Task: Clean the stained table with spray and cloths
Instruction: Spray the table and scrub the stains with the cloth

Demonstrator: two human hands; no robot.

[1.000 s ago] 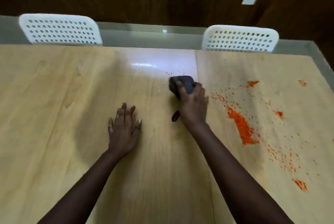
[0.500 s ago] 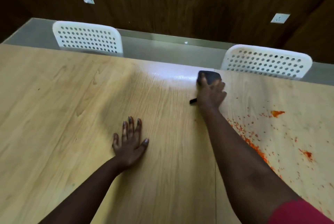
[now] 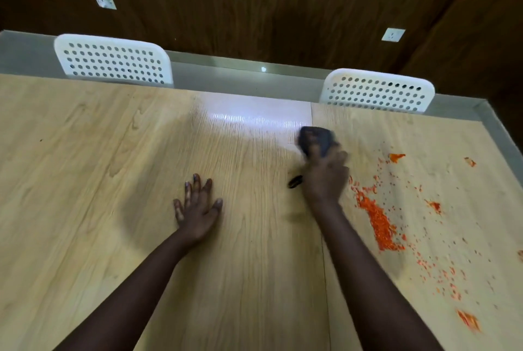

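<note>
Two hands are working the counter [image 3: 85, 180]: left hand [image 3: 198, 209], fingers spread, is bracing flat, while right hand [image 3: 325, 178] is pressing a dark cloth [image 3: 315, 139] at one o'clock, beside orange stains [image 3: 379, 223].

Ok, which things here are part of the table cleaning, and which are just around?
Part of the job:
dark cloth under the right hand
orange stains
table
left hand, flat on the table

Just around:
two white chairs
wall sockets
</note>
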